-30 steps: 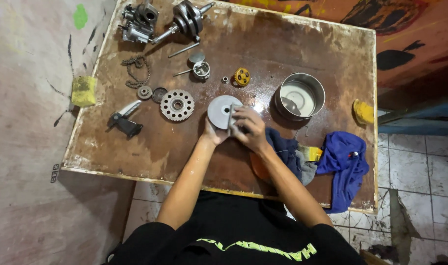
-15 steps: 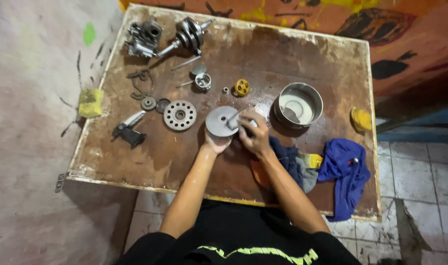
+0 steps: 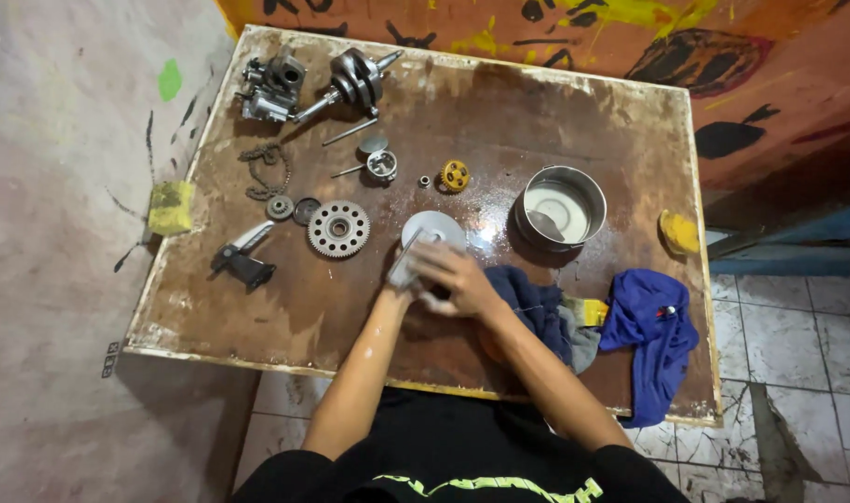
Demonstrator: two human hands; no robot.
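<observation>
I have both hands together near the middle of the wooden table (image 3: 574, 121), working on the round grey metal disc (image 3: 432, 227). My left hand (image 3: 408, 272) sits under and behind the disc at its near left edge, mostly hidden by the right, so I cannot tell how its fingers are set. My right hand (image 3: 455, 278) lies over the near rim, fingers curled down onto the disc and wrapped around it.

The disc shows at about twelve o'clock from my knuckles, its flat face turned up toward the camera and tilted a little, with its far half clear of both hands. Being round, it has no long axis in plan; its axle line runs up toward me. The right hand is the one more plainly on it.

At nine o'clock from the disc lies a toothed gear wheel (image 3: 338, 229), close by but apart. At three o'clock, near but not touching, stands a round metal tin (image 3: 561, 207) with pale liquid in it. A dark blue rag (image 3: 533, 303) lies just beside my right wrist at four o'clock, and a brighter blue cloth (image 3: 655, 326) lies farther along.
</observation>
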